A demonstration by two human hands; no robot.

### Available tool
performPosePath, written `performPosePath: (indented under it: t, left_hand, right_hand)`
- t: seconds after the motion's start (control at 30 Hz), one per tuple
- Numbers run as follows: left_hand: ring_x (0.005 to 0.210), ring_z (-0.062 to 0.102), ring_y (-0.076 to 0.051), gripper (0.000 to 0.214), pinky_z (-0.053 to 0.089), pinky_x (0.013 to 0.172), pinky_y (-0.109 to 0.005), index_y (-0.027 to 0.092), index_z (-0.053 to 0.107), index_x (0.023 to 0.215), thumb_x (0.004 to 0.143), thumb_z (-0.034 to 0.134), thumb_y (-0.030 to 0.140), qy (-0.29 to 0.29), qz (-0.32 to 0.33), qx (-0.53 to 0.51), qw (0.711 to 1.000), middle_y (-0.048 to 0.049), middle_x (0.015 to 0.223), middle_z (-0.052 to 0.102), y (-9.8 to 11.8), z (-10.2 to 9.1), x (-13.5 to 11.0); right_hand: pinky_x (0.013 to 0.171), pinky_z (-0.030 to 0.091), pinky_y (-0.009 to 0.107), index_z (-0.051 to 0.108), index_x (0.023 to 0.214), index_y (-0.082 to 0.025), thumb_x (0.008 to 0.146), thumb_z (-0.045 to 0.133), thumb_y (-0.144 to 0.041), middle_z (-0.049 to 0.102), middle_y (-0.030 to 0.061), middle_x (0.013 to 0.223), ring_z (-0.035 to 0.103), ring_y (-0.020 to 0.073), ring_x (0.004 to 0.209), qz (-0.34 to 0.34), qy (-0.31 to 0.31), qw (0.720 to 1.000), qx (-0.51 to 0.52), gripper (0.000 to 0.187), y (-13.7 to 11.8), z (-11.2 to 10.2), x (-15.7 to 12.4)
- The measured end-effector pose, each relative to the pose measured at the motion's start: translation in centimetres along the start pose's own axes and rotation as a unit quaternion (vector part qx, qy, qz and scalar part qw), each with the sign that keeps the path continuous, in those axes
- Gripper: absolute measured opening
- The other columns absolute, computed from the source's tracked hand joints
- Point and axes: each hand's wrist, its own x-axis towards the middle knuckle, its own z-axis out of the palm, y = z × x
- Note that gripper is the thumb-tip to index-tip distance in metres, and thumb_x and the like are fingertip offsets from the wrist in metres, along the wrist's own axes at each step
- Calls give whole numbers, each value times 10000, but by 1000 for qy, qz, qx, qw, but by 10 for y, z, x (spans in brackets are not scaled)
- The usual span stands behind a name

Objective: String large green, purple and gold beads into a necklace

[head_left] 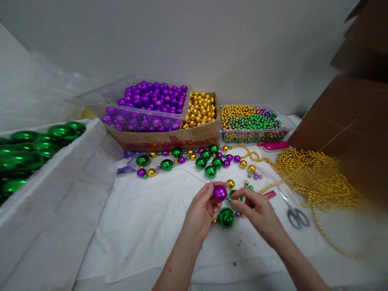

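Observation:
My left hand point(202, 208) is closed around a shiny purple bead point(220, 193), held just above the white cloth. From the right, my right hand point(254, 204) pinches at the bead's side, where a small purple bead and something thin show; I cannot make out exactly what the fingertips grip. A large green bead point(226, 218) hangs or lies just below, with small gold and purple beads beside it. Behind the fingers another green bead is partly hidden, and a gold bead point(230, 184) sits near the left fingertips.
A clear tub of purple beads point(154, 97) rests on a cardboard box point(163, 139) with gold beads. Mixed small beads fill a clear tray point(254, 135). Strung beads point(166, 165) lie across the cloth. Scissors point(297, 217) and piled gold bead strands point(318, 178) lie right; green ornaments point(24, 153) fill a left box.

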Motion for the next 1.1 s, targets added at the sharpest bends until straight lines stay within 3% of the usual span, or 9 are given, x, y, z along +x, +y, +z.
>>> performPosePath:
  t: [0.17, 0.33, 0.5, 0.6, 0.7, 0.77, 0.9, 1.0, 1.1]
  left_hand:
    - [457, 445, -41, 224, 313, 399, -171, 135, 733, 951, 824, 638, 292, -43, 91, 155, 983, -71, 868, 695, 10, 29, 1]
    - [462, 441, -41, 223, 326, 429, -206, 162, 744, 949, 855, 593, 297, -102, 147, 207, 962, -93, 1101, 668, 14, 47, -1]
    - [515, 503, -77, 248, 363, 461, -216, 164, 720, 1034, 861, 581, 275, -143, 124, 184, 964, -101, 1078, 677, 24, 51, -5]
    - [748, 592, -147, 359, 424, 547, -211, 199, 648, 1180, 822, 629, 212, -163, 123, 178, 963, -95, 1202, 629, 30, 55, -4]
    - [1014, 565, -205, 555, 457, 677, -210, 234, 625, 1203, 683, 737, 74, -163, 121, 208, 957, -65, 1262, 595, 30, 60, 5]
    - [1043, 557, -212, 508, 452, 702, -212, 208, 683, 1082, 617, 759, 17, -180, 95, 233, 951, -64, 1167, 641, 28, 60, 14]
    - [805, 608, -160, 25, 436, 660, -231, 133, 681, 722, 720, 700, 118, -238, 27, 315, 918, -70, 826, 686, 36, 43, 35]
    - [660, 570, -120, 126, 426, 625, -240, 151, 625, 707, 799, 628, 237, -205, 65, 391, 895, -14, 691, 645, 58, 15, 45]
    - [627, 534, -106, 168, 416, 615, -241, 163, 586, 704, 808, 600, 295, -135, 123, 453, 873, 12, 653, 609, 81, -14, 46]
  right_hand:
    - [858, 485, 349, 600, 1169, -254, 891, 556, -327, 616, 63, 1151, 550, 199, 1087, -66, -8, 997, -50, 291, -13, -27, 12]
    - [789, 484, 339, 685, 852, -215, 889, 548, -271, 670, 42, 930, 597, 184, 924, -42, 11, 999, 11, 153, -14, -29, 15]
    - [735, 488, 339, 729, 843, -219, 836, 622, -315, 690, 44, 874, 616, 180, 843, 13, 58, 997, 57, 144, -15, -54, 19]
    - [585, 475, 265, 738, 863, -208, 804, 655, -324, 704, 37, 817, 621, 148, 729, 30, 70, 989, 129, 154, -32, -70, 38]
    - [464, 418, 212, 727, 843, -197, 816, 636, -323, 697, 8, 733, 566, 93, 558, 24, 15, 969, 244, 158, -60, -76, 66]
    - [509, 452, 209, 717, 849, -188, 848, 587, -314, 716, 17, 871, 604, 87, 629, 21, -51, 956, 287, 181, -83, -74, 82]
    - [704, 499, 242, 705, 828, -182, 850, 578, -242, 690, -22, 1009, 640, 115, 906, -52, -43, 957, 283, 142, -121, -75, 95]
    - [621, 481, 221, 706, 790, -196, 823, 623, -230, 684, -13, 994, 634, 101, 787, -65, 42, 956, 283, 96, -126, -91, 88]
    - [482, 396, 204, 697, 741, -210, 815, 631, -213, 686, 12, 932, 563, 70, 620, -40, 114, 939, 323, 99, -107, -111, 78]
